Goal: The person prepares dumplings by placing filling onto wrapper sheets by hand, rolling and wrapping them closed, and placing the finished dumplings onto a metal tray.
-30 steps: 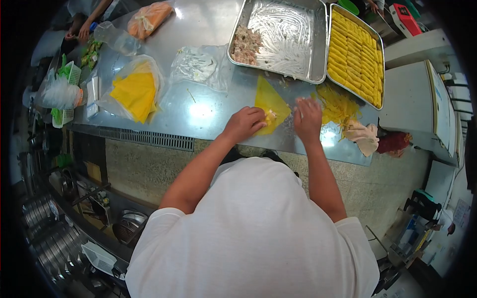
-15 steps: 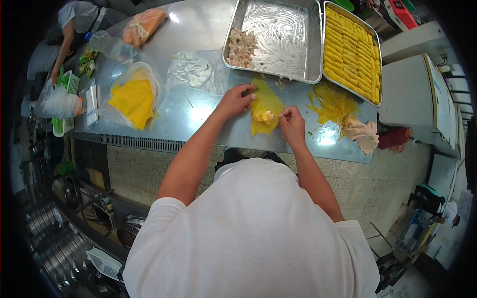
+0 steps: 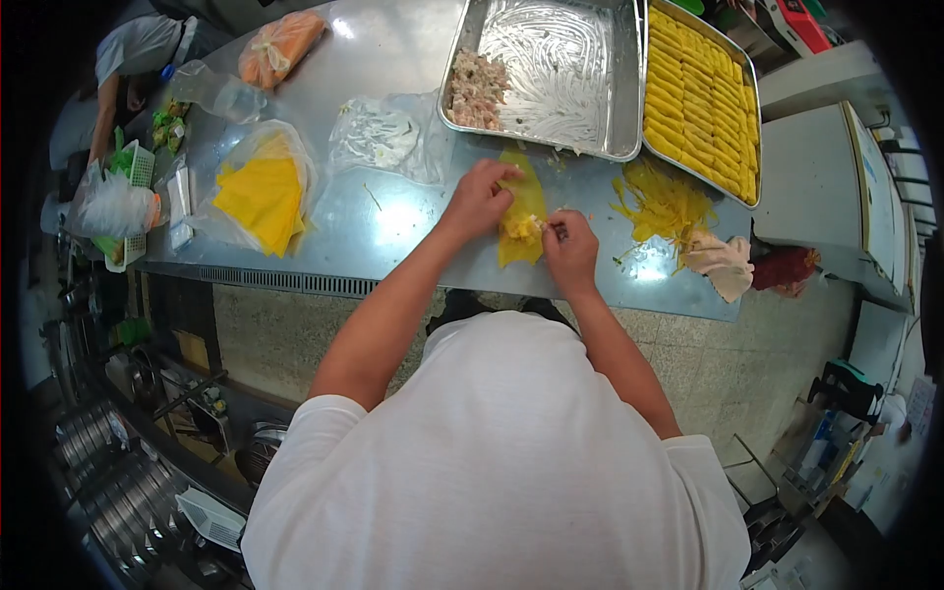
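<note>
A thin yellow wrapper point(image 3: 523, 189) lies on the metal table in front of me, with a small mound of pale filling point(image 3: 523, 228) on its lower part. My left hand point(image 3: 482, 201) is bent over the wrapper's upper left edge, its thumb and fingers closed on it. At the right edge, beside the filling, the thumb and fingertips of my right hand point(image 3: 570, 248) pinch the wrapper. Part of the wrapper's left side is hidden under my left hand.
A deep metal tray point(image 3: 637, 118) holds minced filling point(image 3: 478, 90). Yellow rolls point(image 3: 693, 98) fill another tray. Yellow shreds point(image 3: 664, 205) and a cloth point(image 3: 721, 264) lie right; stacked yellow wrappers point(image 3: 262, 202) and plastic point(image 3: 379, 136) lie left. Another person point(image 3: 138, 54) stands far left.
My right hand has shifted slightly left, and the wrapper's right edge has come inward beside the filling. My left hand's fingers reach further right over the wrapper.
</note>
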Motion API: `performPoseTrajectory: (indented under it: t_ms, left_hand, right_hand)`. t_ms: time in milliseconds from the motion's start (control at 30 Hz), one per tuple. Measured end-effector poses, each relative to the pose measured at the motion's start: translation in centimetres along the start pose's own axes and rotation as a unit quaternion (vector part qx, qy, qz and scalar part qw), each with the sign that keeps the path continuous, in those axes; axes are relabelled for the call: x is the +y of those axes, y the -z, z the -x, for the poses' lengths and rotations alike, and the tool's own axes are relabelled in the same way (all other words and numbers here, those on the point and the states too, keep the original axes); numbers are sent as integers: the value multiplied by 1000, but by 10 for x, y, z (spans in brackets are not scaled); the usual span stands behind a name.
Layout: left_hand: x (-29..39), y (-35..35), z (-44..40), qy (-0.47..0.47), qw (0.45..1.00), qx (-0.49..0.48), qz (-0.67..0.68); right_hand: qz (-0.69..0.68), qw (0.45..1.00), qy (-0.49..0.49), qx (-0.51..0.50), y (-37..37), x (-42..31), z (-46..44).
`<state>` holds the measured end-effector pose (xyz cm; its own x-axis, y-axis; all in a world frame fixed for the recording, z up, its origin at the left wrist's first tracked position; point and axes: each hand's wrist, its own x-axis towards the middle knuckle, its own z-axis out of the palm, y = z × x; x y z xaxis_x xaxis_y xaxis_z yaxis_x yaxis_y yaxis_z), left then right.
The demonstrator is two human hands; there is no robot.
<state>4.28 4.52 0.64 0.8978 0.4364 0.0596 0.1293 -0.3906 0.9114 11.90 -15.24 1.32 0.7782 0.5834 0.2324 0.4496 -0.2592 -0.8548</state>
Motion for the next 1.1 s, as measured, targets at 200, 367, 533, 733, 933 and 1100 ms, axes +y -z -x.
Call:
performPoseTrajectory:
  t_ms: [200,367,533,733,933,1100]
  left_hand:
    - [20,-4,-5,155,982,-102,25]
    - [12,-3,-6,137,985,-101,1]
    - [6,-2,-11,93,982,-158,42]
    - [8,0,-13,89,979,-181,17]
    - [-10,14,18,-47,997,-61,-29]
    - [2,16,43,-187,944,-184,-200]
  right_hand:
    - [64,970,198,-122,-10,-6,-10]
    - [-7,987,106,-119,15,6,-17]
    - [69,957,210,-190,16,20,-21]
    - [68,941,262,-205,7,15,-24]
    - [80,946,237,-206,-1,16,-31]
    - [49,945,200,-253,0,16,-38]
